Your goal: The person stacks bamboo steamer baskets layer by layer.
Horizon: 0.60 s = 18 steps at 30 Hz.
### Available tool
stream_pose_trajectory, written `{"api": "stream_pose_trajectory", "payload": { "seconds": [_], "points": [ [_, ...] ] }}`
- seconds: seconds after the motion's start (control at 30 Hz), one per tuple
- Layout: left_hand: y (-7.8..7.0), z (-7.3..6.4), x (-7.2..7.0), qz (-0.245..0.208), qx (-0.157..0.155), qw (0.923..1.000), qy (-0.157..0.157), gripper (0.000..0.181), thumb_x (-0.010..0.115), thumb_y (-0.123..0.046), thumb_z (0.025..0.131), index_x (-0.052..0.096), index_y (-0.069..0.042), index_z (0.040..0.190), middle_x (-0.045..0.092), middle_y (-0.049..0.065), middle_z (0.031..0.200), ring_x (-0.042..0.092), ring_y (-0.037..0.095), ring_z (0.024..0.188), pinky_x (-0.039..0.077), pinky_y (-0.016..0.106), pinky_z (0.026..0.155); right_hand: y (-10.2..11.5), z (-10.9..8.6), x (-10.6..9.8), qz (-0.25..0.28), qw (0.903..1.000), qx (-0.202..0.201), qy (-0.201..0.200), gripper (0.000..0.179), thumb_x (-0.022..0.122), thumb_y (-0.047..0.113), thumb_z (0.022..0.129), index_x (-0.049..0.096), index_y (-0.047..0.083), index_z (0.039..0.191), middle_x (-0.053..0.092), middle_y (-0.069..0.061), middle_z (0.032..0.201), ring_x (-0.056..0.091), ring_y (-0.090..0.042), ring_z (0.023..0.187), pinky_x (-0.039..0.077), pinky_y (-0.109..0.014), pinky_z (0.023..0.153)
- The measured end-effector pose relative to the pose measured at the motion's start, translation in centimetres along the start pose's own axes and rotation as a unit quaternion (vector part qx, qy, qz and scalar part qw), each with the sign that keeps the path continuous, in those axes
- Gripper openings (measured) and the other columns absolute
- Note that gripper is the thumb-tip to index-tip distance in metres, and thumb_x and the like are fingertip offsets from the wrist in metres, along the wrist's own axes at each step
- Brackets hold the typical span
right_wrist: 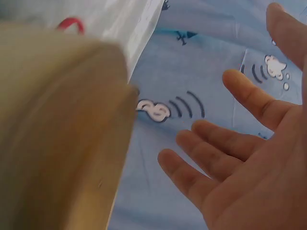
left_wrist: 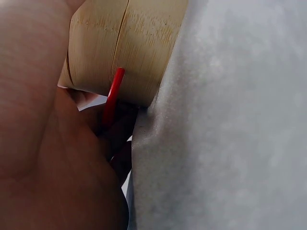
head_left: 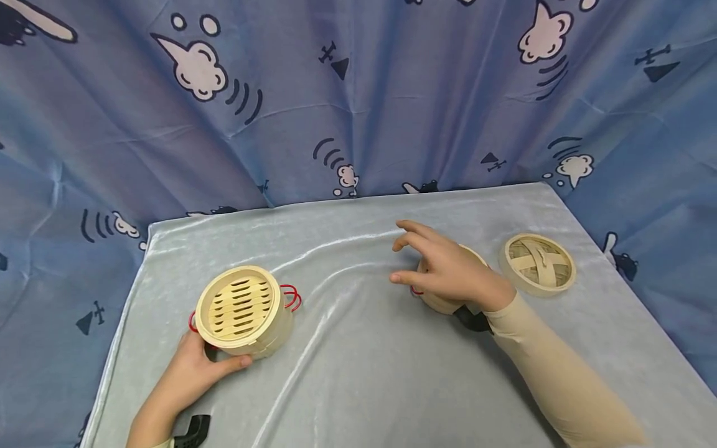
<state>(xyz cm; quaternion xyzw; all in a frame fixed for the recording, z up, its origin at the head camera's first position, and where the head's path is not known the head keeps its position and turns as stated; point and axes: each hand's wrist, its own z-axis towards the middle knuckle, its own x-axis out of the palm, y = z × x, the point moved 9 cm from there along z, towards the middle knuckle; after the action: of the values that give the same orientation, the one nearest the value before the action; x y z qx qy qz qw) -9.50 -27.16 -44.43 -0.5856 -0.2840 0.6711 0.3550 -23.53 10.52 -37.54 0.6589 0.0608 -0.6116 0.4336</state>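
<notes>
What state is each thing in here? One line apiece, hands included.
Left steamer: uncovered, slatted face up.
Left hand: gripping left steamer.
Right hand: holding nothing, fingers loosely extended.
Right steamer: partly hidden behind right hand; covered or not, cannot tell.
Cloth: creased.
Lid: off, lying on cloth, strap up.
Curtain: hanging in folds.

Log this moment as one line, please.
left hand: grips slatted steamer basket | right hand: holding nothing, near second basket | woven lid: on gray cloth, right of second basket
</notes>
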Motion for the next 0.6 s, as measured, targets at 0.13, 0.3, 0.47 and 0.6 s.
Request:
{"api": "stream_pose_trajectory", "payload": {
  "seconds": [0.13,0.3,0.47,0.6],
  "points": [
    [-0.1,0.0,0.1,-0.006,0.0,1.0,0.003,0.095,0.097,-0.021,0.061,0.045,-0.012,0.139,0.057,-0.003,0.126,0.046,-0.003,0.119,0.029,0.008,0.099,-1.0,-1.1,-0.6,-0.005,0.9999,0.007,-0.007,0.046,0.065,0.063,0.087,0.054,0.031,0.117,0.027,-0.004,0.16,0.063,-0.009,0.091,0.049,-0.042,0.089],
    [-0.1,0.0,0.1,-0.005,0.003,1.0,0.004,0.093,0.097,-0.02,0.061,0.046,-0.012,0.138,0.058,-0.004,0.124,0.048,-0.002,0.117,0.03,0.007,0.098,-2.3,-2.4,-0.9,-0.004,0.9998,0.016,-0.01,0.046,0.065,0.062,0.087,0.056,0.03,0.119,0.027,-0.002,0.159,0.047,-0.024,0.132,0.043,-0.048,0.1],
    [-0.2,-0.1,0.0,0.001,0.003,1.0,0.001,0.091,0.097,-0.019,0.061,0.047,-0.012,0.136,0.059,-0.004,0.121,0.049,-0.002,0.115,0.031,0.007,0.096,-3.3,-3.3,-1.4,-0.005,0.9995,0.014,-0.028,0.046,0.069,0.057,0.087,0.059,0.026,0.119,0.03,-0.005,0.158,0.036,-0.03,0.141,0.039,-0.053,0.105],
    [-0.5,-0.1,0.1,0.007,0.005,1.0,0.0,0.091,0.097,-0.02,0.061,0.046,-0.011,0.136,0.058,-0.004,0.121,0.048,-0.002,0.114,0.031,0.006,0.095,-4.5,-4.3,-1.8,-0.004,0.9989,0.026,-0.038,0.044,0.07,0.056,0.087,0.062,0.024,0.118,0.031,-0.003,0.157,0.035,-0.03,0.141,0.039,-0.053,0.104]
  ]
}}
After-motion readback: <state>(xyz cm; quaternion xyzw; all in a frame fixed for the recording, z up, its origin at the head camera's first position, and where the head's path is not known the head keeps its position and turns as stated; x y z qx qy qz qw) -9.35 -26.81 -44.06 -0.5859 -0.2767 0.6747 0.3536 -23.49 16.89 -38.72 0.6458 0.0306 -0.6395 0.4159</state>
